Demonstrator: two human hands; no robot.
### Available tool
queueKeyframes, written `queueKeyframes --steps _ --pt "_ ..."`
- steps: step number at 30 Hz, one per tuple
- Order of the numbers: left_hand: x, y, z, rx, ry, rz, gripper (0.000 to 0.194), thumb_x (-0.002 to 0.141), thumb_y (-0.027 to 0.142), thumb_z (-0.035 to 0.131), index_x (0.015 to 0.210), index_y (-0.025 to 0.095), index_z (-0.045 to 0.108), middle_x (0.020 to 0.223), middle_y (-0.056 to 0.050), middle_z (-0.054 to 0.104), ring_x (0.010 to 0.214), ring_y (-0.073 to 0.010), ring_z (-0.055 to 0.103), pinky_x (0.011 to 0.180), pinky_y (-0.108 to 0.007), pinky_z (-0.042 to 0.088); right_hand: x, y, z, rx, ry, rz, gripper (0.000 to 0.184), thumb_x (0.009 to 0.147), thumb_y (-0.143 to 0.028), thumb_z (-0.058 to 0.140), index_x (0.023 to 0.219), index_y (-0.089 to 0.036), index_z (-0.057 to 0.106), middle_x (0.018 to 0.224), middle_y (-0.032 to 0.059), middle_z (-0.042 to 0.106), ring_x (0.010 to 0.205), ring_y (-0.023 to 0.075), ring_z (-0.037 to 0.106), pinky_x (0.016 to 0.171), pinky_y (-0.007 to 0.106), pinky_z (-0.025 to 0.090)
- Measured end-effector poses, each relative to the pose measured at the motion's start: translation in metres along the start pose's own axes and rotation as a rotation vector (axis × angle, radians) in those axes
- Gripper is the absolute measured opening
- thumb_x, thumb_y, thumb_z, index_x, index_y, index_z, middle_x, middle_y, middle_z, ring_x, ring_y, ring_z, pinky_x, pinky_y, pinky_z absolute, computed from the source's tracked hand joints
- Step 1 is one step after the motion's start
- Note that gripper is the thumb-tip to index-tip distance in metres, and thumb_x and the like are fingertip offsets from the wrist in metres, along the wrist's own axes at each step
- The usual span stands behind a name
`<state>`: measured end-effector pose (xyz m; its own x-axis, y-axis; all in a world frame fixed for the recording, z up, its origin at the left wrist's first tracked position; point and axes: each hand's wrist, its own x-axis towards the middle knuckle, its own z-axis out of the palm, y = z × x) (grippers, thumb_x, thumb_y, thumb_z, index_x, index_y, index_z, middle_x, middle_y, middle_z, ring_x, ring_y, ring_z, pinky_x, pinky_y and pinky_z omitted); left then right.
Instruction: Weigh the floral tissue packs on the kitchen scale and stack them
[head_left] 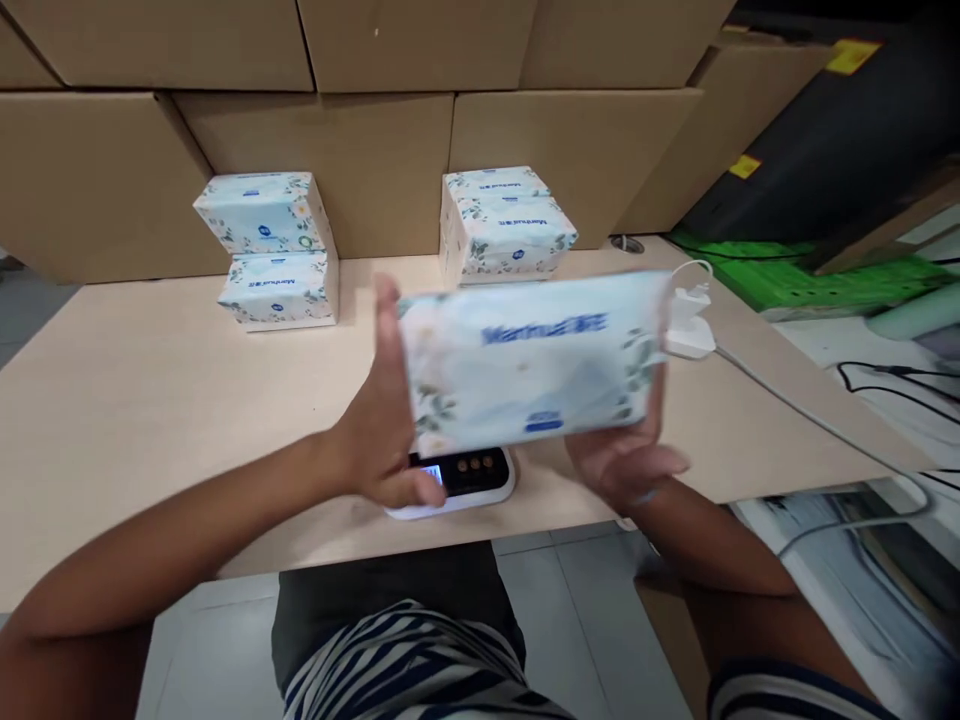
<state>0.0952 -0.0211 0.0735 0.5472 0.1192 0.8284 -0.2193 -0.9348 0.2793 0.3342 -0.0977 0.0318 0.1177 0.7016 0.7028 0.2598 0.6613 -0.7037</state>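
Observation:
Between my two hands is a pale blue tissue pack [525, 370] with leaf and flower print, slightly blurred and raised above the table. My left hand [386, 420] presses its left end, thumb low and fingers up along the side. At the right end, my right hand [626, 450] grips from below and behind, its fingers partly hidden by the pack. Under the pack, near the table's front edge, sits a digital scale [465, 480] with a lit display and round buttons; the pack covers its far part.
Tissue packs [277, 250] are stacked at the back left, with another stack [506, 225] at the back middle. Cardboard boxes [322, 170] wall off the table's [150, 400] far side. A white power strip [690, 335] with a grey cable lies on the right. Green packaging [787, 280] lies beyond.

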Motion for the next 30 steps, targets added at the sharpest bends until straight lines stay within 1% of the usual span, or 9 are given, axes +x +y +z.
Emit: queueKeyframes --steps 3,5,9,13,16,20,24,27,30 --pt "0.049 -0.026 0.003 0.114 -0.222 -0.107 0.107 0.099 0.092 0.026 0.171 0.038 -0.032 0.187 0.003 -0.026 0.172 -0.0417 -0.024 0.142 -0.063 -0.004 0.032 0.019 -0.026 -0.035 0.409 -0.205 0.086 0.096 -0.088 0.035 0.169 -0.042 0.041 0.180 -0.0034 0.035 0.171 0.0420 0.029 0.139 0.064 0.029" --pt "0.066 -0.045 0.006 0.064 -0.351 -0.252 0.101 0.103 0.086 0.027 0.173 0.037 -0.026 0.189 -0.003 -0.019 0.175 -0.0386 -0.012 0.143 -0.062 0.011 0.050 0.032 -0.042 -0.136 0.499 0.019 0.087 0.097 -0.083 0.040 0.165 -0.029 0.049 0.174 0.0050 0.046 0.167 0.0357 0.038 0.140 0.057 0.032" --pt "0.068 -0.079 0.010 -0.143 -0.503 -0.576 0.085 0.111 0.070 0.037 0.179 0.035 0.001 0.189 -0.008 0.001 0.176 -0.0343 0.011 0.137 -0.057 0.039 0.069 0.060 -0.057 -0.203 0.357 0.525 0.090 0.091 -0.080 0.050 0.153 -0.015 0.059 0.162 0.0166 0.060 0.154 0.0354 0.058 0.132 0.057 0.045" --pt "0.060 -0.092 0.001 -0.427 -0.482 -0.859 0.073 0.109 0.075 0.033 0.167 0.032 0.049 0.181 -0.008 0.038 0.168 -0.0306 0.041 0.125 -0.053 0.055 0.069 0.075 -0.053 -0.214 0.160 0.677 0.090 0.080 -0.071 0.074 0.151 -0.017 0.063 0.160 0.0171 0.064 0.147 0.0363 0.064 0.126 0.057 0.052" --pt "0.059 -0.084 -0.012 -0.425 -0.327 -1.029 0.079 0.104 0.082 0.037 0.152 0.026 0.067 0.176 -0.012 0.046 0.167 -0.0324 0.042 0.129 -0.056 0.050 0.066 0.070 -0.048 -0.284 0.088 0.697 0.099 0.078 -0.068 0.081 0.160 -0.019 0.056 0.171 0.0153 0.052 0.158 0.0361 0.053 0.134 0.057 0.041" --pt "0.059 -0.063 -0.028 -0.286 -0.244 -1.073 0.073 0.099 0.082 0.052 0.136 0.024 0.078 0.163 -0.013 0.063 0.157 -0.0350 0.057 0.130 -0.058 0.047 0.061 0.058 -0.039 -0.424 0.095 0.656 0.098 0.085 -0.067 0.075 0.164 -0.013 0.051 0.176 0.0188 0.045 0.165 0.0396 0.041 0.140 0.060 0.028" --pt "0.049 -0.046 -0.046 0.048 -0.237 -1.102 0.076 0.099 0.085 0.048 0.130 0.024 0.081 0.152 -0.011 0.073 0.147 -0.0354 0.064 0.131 -0.058 0.045 0.057 0.056 -0.028 -0.510 0.111 0.594 0.085 0.092 -0.070 0.062 0.157 -0.015 0.059 0.167 0.0188 0.057 0.157 0.0411 0.051 0.137 0.063 0.035" --pt "0.024 -0.029 -0.054 0.246 -0.196 -1.140 0.084 0.099 0.088 0.039 0.139 0.023 0.075 0.158 -0.013 0.068 0.152 -0.0378 0.059 0.135 -0.063 0.037 0.056 0.060 -0.021 -0.544 0.104 0.571 0.087 0.093 -0.075 0.055 0.156 -0.014 0.060 0.163 0.0199 0.059 0.155 0.0415 0.053 0.135 0.063 0.038" --pt "-0.013 -0.006 -0.050 0.303 -0.238 -1.025 0.084 0.102 0.084 0.037 0.153 0.023 0.063 0.169 -0.012 0.057 0.164 -0.0363 0.044 0.139 -0.062 0.031 0.056 0.064 -0.019 -0.568 0.074 0.564 0.099 0.093 -0.083 0.049 0.160 -0.011 0.056 0.165 0.0231 0.057 0.156 0.0425 0.051 0.135 0.063 0.038"
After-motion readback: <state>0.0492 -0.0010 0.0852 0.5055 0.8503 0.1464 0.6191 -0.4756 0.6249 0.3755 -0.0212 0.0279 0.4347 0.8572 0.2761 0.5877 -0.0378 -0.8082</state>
